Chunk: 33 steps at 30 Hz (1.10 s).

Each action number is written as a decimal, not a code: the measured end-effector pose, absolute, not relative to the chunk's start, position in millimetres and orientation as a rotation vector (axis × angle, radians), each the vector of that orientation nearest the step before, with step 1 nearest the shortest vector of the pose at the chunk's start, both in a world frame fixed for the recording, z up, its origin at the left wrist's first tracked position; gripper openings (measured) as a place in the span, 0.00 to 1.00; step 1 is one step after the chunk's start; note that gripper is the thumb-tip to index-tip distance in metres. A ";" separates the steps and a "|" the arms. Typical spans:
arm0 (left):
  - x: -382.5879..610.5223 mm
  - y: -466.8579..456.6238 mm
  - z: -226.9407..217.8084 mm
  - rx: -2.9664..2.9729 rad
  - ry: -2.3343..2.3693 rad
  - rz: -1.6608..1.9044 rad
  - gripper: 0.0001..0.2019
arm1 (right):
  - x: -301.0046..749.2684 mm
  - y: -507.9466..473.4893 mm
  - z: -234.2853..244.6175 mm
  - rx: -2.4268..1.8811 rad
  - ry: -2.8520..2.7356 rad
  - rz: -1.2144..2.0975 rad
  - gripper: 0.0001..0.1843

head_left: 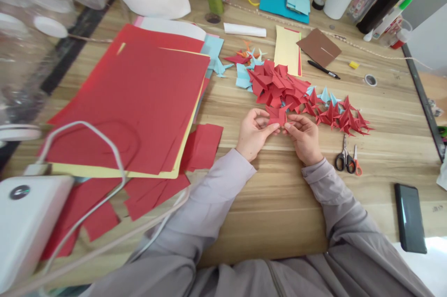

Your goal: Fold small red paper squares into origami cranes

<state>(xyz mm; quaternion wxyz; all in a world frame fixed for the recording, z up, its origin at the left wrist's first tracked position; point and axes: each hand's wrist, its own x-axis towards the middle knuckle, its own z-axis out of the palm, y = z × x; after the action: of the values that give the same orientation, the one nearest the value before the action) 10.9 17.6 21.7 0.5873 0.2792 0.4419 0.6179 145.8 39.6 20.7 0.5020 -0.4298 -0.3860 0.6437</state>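
Observation:
A small piece of folded red paper (277, 115) is pinched between both hands, just in front of the pile. My left hand (254, 131) has its thumb on the near left edge of it. From the other side my right hand (302, 134) grips the right edge between thumb and fingers. Right behind the hands lies a heap of folded red paper pieces (275, 80). To the right of that heap stand several pointed red origami cranes (337, 114), with light blue cranes (326, 96) among them.
Large red sheets (139, 101) are stacked at left, with cut red pieces (206, 145) beside them. Scissors (345, 157) and a phone (410, 218) lie at right. A white power bank (31, 227) with a cable sits at front left. Behind are a pen (323, 69) and yellow paper (286, 50).

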 end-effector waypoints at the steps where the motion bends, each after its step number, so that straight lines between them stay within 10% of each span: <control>1: 10.5 17.6 22.0 0.646 1.024 1.432 0.20 | 146.1 39.7 20.7 -1.042 -0.941 1.561 0.18; 33: 3.8 19.5 26.8 0.542 0.934 1.463 0.18 | 148.3 41.8 25.8 -1.019 -0.909 1.471 0.09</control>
<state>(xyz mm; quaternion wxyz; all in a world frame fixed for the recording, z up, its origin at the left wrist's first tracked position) 3.8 19.5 26.8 0.6144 0.2354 0.4052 0.6347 148.3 41.8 25.8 0.5371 -0.4283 -0.3821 0.6181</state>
